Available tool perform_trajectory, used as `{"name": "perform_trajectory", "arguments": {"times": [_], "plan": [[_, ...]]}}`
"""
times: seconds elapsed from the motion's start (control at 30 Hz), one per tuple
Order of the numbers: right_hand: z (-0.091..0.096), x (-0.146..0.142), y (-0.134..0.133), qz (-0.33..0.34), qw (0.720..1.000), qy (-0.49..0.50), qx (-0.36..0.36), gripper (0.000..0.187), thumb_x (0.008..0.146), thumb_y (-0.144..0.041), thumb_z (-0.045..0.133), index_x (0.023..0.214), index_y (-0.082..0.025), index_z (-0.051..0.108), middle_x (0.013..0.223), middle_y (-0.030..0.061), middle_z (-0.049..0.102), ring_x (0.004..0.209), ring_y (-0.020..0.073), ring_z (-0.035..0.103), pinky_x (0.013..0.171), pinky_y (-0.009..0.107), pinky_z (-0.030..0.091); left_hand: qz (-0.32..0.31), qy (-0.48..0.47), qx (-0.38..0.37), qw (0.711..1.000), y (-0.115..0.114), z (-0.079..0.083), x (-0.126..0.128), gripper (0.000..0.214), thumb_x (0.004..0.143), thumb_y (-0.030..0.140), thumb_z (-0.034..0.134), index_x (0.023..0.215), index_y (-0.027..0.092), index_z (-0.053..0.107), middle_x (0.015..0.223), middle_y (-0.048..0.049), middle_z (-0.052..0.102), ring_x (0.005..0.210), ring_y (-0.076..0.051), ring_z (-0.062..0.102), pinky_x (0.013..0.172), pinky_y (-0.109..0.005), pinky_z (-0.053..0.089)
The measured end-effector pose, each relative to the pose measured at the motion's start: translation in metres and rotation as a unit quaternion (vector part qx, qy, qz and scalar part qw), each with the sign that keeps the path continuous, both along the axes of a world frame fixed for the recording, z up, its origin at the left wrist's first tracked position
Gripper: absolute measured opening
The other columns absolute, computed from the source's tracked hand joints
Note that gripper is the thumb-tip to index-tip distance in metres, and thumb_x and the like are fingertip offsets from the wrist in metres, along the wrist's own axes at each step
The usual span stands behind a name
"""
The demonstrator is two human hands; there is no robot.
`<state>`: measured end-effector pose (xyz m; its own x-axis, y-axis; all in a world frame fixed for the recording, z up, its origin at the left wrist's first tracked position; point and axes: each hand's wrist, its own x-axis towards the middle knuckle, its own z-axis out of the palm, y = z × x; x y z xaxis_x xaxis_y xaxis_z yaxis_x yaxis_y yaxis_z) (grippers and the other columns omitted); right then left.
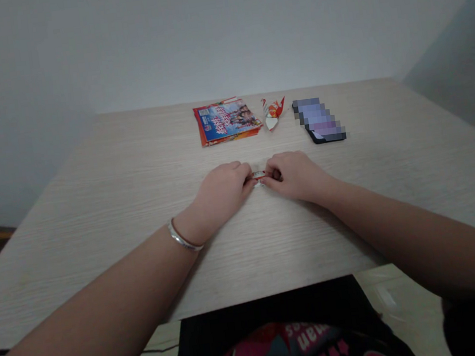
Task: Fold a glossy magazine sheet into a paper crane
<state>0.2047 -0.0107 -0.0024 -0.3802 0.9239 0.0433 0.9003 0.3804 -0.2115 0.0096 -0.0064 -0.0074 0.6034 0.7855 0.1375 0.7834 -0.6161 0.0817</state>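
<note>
My left hand [225, 192] and my right hand [296, 175] meet over the middle of the table. Between them they pinch a narrow folded strip of paper [258, 175] in white and red, thumbs in front and fingertips behind. Most of the strip is covered by my fingers, so its full shape is hidden. Just beyond my hands lies a small stack of printed paper leaflets [228, 120], blue and red on top. To the right of the stack sits a small folded paper shape [273, 113] in red, orange and white.
A phone [319, 120] with its screen blurred out lies at the far right of the leaflets. The pale wood-grain table [104, 188] backs onto a plain wall [220, 36]. A silver bangle [180, 240] is on my left wrist.
</note>
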Motion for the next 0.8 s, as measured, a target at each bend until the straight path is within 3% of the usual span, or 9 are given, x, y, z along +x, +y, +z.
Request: {"name": "perform_trajectory", "arguments": {"times": [0.2, 0.33, 0.47, 0.63, 0.8], "plan": [[-0.001, 0.004, 0.001, -0.005, 1.000, 0.001, 0.005, 0.027, 0.095, -0.040, 0.063, 0.085, -0.019, 0.076, 0.089, 0.0078, 0.078, 0.080, 0.0222, 0.065, 0.070, 0.035, 0.036, -0.032, -0.029, -0.008, 0.999, 0.001, 0.002, -0.006, 0.019, 0.100, 0.025, 0.057, 0.090, 0.015, 0.070, 0.083, -0.0066, 0.070, 0.079, -0.020, 0.065, 0.071, -0.030, 0.047], [-0.002, 0.008, 0.001, -0.001, 1.000, 0.005, 0.005, 0.027, 0.096, -0.040, 0.062, 0.084, -0.020, 0.076, 0.090, 0.0074, 0.079, 0.081, 0.0218, 0.066, 0.070, 0.034, 0.035, -0.065, -0.050, -0.032, 0.996, 0.002, 0.007, -0.014, 0.016, 0.099, 0.022, 0.058, 0.102, 0.016, 0.073, 0.094, -0.0064, 0.075, 0.086, -0.020, 0.068, 0.077, -0.030, 0.050], [-0.002, 0.009, 0.002, 0.002, 1.000, 0.003, 0.003, 0.027, 0.096, -0.039, 0.062, 0.085, -0.019, 0.076, 0.089, 0.0075, 0.079, 0.080, 0.0213, 0.065, 0.069, 0.034, 0.034, -0.117, 0.004, -0.011, 0.993, 0.001, 0.012, -0.017, 0.026, 0.103, 0.020, 0.052, 0.116, 0.018, 0.075, 0.100, -0.0072, 0.076, 0.092, -0.021, 0.070, 0.084, -0.033, 0.052], [0.000, 0.008, 0.001, 0.004, 1.000, -0.006, -0.001, 0.025, 0.097, -0.037, 0.061, 0.085, -0.019, 0.074, 0.088, 0.0073, 0.077, 0.080, 0.0215, 0.064, 0.069, 0.034, 0.033, -0.150, 0.050, 0.023, 0.987, -0.001, 0.014, -0.017, 0.031, 0.106, 0.023, 0.048, 0.114, 0.018, 0.077, 0.099, -0.0081, 0.075, 0.089, -0.019, 0.068, 0.083, -0.033, 0.053], [0.003, 0.007, 0.000, 0.004, 1.000, -0.027, 0.004, 0.023, 0.097, -0.035, 0.060, 0.085, -0.019, 0.072, 0.090, 0.0082, 0.076, 0.083, 0.0225, 0.064, 0.071, 0.035, 0.032, -0.156, 0.036, 0.021, 0.987, -0.003, 0.011, -0.017, 0.033, 0.107, 0.025, 0.047, 0.112, 0.016, 0.078, 0.097, -0.0105, 0.074, 0.088, -0.019, 0.066, 0.084, -0.034, 0.053]]}}
